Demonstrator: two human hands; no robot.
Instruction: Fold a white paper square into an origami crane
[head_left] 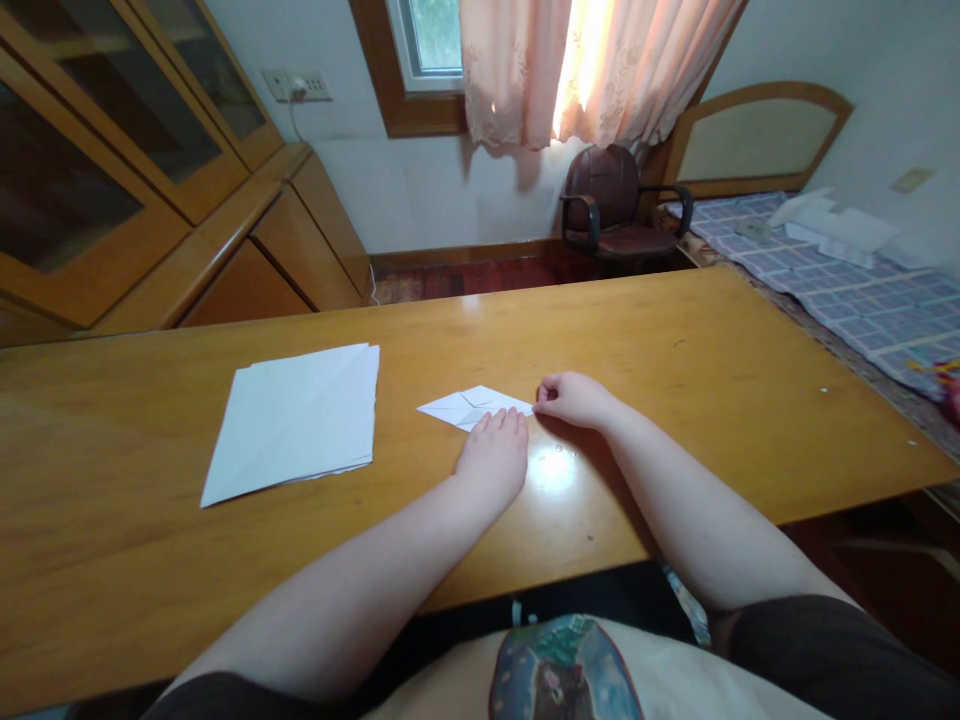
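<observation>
A small folded white paper (469,404) lies flat near the middle of the wooden table (675,360). My left hand (495,455) rests palm down on the table, its straight fingers pressing the paper's near edge. My right hand (571,398) is curled, its fingertips pinching the paper's right tip. A stack of white sheets (296,420) lies to the left, apart from both hands.
A wooden cabinet with glass doors (112,170) stands at the left. Beyond the table are a dark office chair (611,205), a curtained window (570,60), and a bed (840,270) with white items on it at the right.
</observation>
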